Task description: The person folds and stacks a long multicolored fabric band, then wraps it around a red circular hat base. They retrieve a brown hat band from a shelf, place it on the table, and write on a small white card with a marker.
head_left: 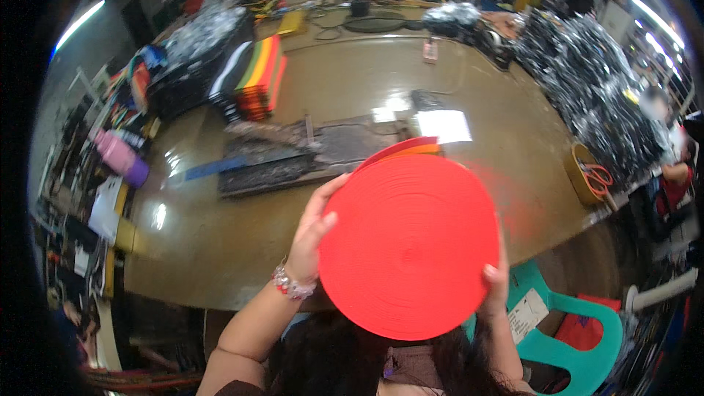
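Note:
A large flat roll of bright red webbing (409,246) is held up in front of me, its round face toward the camera. My left hand (312,231) grips its left edge, thumb on the front, with a beaded bracelet at the wrist. My right hand (497,279) holds the right lower edge, fingertips curling over the rim. A loose end of red and orange strap (402,149) sticks out at the roll's top. Behind the roll lies a dark cutting mat (293,154) on the big brown table (352,73).
A stack of coloured webbing rolls (258,77) stands at the table's back left. Heaps of black straps (594,88) fill the right side, with scissors in a yellow container (592,176). A teal plastic chair (579,323) is at lower right. Other people sit at the far end and right.

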Tool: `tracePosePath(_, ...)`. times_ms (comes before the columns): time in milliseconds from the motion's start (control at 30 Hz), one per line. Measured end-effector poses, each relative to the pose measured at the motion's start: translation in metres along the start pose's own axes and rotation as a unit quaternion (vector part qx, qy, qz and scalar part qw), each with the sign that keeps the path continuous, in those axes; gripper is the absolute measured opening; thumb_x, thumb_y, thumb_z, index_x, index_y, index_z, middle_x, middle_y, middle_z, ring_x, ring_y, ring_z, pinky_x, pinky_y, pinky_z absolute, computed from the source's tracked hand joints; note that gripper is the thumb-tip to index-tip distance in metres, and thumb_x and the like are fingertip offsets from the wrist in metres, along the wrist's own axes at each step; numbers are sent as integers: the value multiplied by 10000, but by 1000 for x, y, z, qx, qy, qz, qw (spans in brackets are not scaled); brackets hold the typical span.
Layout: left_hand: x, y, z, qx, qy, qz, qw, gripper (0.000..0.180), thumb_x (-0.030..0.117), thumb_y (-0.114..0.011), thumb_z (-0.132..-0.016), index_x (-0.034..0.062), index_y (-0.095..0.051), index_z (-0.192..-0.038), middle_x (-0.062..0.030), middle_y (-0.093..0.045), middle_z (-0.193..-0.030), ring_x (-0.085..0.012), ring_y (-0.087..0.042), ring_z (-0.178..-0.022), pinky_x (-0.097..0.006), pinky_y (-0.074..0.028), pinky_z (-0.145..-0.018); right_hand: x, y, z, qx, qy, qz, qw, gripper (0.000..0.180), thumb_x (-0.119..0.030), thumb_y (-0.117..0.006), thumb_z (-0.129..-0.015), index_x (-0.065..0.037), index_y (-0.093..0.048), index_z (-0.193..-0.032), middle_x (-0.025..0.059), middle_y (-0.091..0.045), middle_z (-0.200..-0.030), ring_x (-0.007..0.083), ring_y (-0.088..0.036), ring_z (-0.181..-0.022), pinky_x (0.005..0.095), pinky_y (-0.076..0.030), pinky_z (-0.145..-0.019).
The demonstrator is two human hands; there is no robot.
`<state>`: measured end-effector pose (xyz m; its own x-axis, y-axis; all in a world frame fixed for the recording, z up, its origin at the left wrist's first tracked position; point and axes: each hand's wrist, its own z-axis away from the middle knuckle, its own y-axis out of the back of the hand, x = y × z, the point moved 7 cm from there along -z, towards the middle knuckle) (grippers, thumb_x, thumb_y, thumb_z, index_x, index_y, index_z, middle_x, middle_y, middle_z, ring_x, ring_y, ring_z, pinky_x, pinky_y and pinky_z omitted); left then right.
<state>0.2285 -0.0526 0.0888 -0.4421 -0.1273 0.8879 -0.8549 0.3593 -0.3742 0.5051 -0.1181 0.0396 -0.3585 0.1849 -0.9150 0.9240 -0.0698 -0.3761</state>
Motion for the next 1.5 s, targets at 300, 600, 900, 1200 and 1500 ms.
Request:
tracePosePath(300,0,73,130,326,-2,-108,939,577,154,-497,-929,2,-263,-1434,-117,-396,-1385,-212,-379,-1294,-357,-268,-1098,35,-152,-62,-260,-32,478,838,785,-381,-620,-860,-41,-256,-1467,272,-217,-1500,361,-223,-1406,465,-169,-1138)
tracePosePath(600,18,157,39,219,80,-404,885,186,165,-676,-852,-12,-637,-889,-67,-654,-774,-99,-602,-658,-254,-502,-619,47,-227,28,-452,171,664,570,693,-620,-457,-865,-273,-337,-1453,167,-216,-1527,370,-175,-1418,655,-50,-1079)
tracePosePath(900,3,152,-10,110,118,-422,892,232,184,-635,-888,-6,-621,-755,-1,-590,-650,-77,-541,-593,-257,-459,-557,47,-223,24,-494,153,598,612,733,-647,-497,-824,-287,-350,-1445,179,-216,-1523,382,-182,-1412,695,-76,-1050)
tracePosePath(1200,-35,150,11,77,198,-74,974,328,262,-466,-1000,-16,-611,-1099,-74,-637,-1052,-127,-578,-971,-288,-456,-885,18,-170,-14,-335,67,396,853,613,-310,-581,-903,-74,-360,-1424,194,-364,-1443,312,-346,-1343,431,-265,-1102)
tracePosePath(1500,31,134,10,105,54,-62,991,363,242,-480,-933,-27,-590,-1150,-143,-599,-1195,-231,-539,-1160,-367,-374,-1036,32,-135,-6,-131,90,230,960,669,-404,-408,-959,80,-288,-1405,227,-272,-1478,303,-262,-1379,425,-169,-1134)
